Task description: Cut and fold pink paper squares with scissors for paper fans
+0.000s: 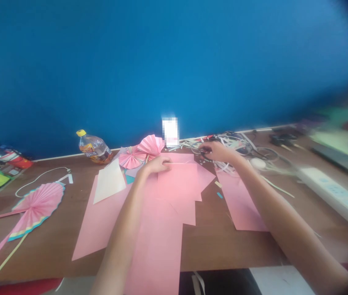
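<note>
My left hand (159,164) is at the upper left edge of a small pink paper sheet (178,182), its fingers curled onto the paper. Under that sheet lie further overlapping pink sheets (161,250) that reach the table's front edge. Farther right, my right hand (216,151) is closed around the dark handles of what look like scissors (203,150), near a heap of paper strips (230,141). Just beyond my left hand stand folded pink paper fans (151,146). Another pink sheet (241,200) lies beneath my right forearm.
A larger pink fan with blue and yellow trim (38,207) lies on the left. A drink bottle with a yellow cap (94,147) leans near the blue wall (174,61). White paper (110,182) lies left of centre. On the right sits a white power strip (333,192).
</note>
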Demonstrator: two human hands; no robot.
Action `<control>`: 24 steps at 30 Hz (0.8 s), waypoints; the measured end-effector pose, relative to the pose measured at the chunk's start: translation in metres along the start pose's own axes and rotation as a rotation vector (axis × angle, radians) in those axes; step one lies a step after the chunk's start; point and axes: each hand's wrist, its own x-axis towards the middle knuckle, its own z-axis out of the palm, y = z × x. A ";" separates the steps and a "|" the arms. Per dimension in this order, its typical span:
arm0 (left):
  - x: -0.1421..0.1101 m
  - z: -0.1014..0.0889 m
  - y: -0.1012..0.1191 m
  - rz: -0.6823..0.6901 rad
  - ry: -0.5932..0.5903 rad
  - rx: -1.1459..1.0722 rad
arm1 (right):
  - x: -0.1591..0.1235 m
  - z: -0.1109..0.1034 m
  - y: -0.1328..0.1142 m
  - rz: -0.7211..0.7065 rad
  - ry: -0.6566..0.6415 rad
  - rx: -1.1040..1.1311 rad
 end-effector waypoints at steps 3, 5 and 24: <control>-0.001 -0.001 0.007 0.035 -0.063 -0.039 | 0.003 0.013 -0.013 -0.067 0.001 0.195; -0.003 -0.001 0.012 0.033 -0.086 -0.038 | 0.003 0.020 -0.020 -0.105 -0.059 0.312; -0.009 -0.002 0.023 -0.005 -0.147 -0.050 | -0.004 0.027 -0.043 -0.085 -0.213 0.477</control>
